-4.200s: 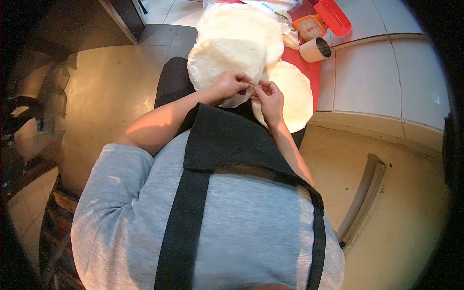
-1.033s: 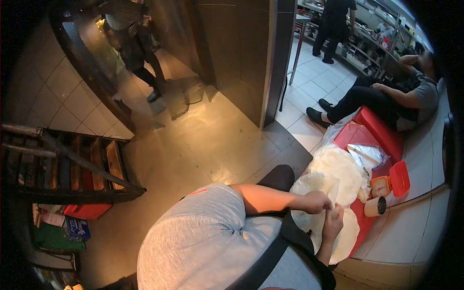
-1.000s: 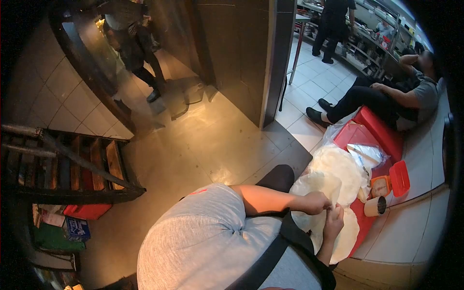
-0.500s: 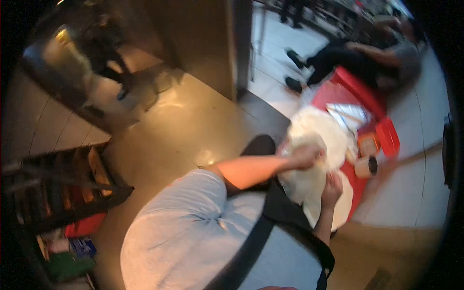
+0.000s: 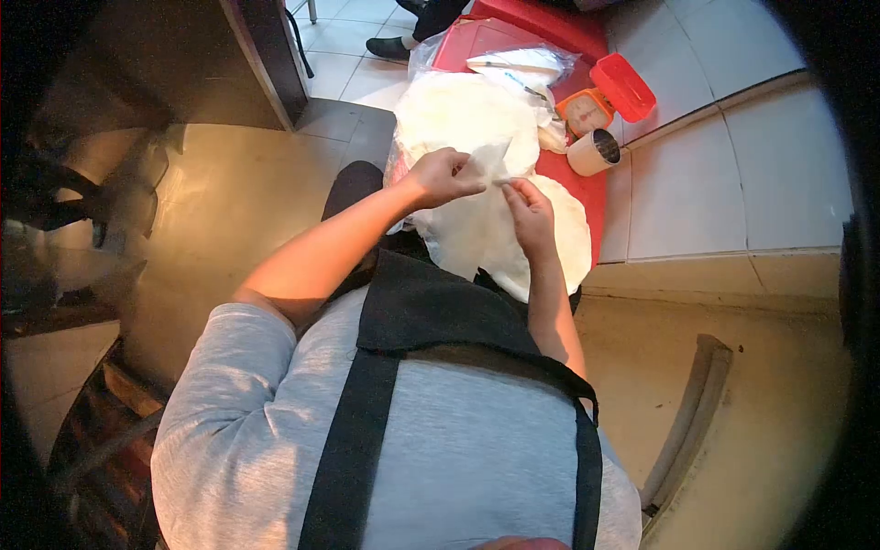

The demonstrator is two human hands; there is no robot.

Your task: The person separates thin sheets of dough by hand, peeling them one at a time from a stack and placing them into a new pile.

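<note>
In front of my lap lie thin, pale, round dough sheets. One thin dough sheet (image 5: pixel 463 225) hangs from both hands, its edge raised between them. My left hand (image 5: pixel 443 176) pinches it with bent fingers. Close by on the right, my right hand (image 5: pixel 530 211) grips the sheet's edge between thumb and finger. Behind the hands rests a pile of dough sheets (image 5: pixel 467 110) on plastic; another round dough sheet (image 5: pixel 564 220) lies beside my right hand.
A red bench (image 5: pixel 587 183) bears the sheets, a clear bag (image 5: pixel 522 64), an orange-rimmed container (image 5: pixel 587 112), a red lid (image 5: pixel 623 87) and a pale cup (image 5: pixel 594 152). A tiled wall (image 5: pixel 779 165) borders it on the right. A person's foot (image 5: pixel 389 48) shows beyond.
My view has turned, so the bench and hands sit further left in the picture. Both hands are now nearer each other, with the sheet's edge lifted between them.
</note>
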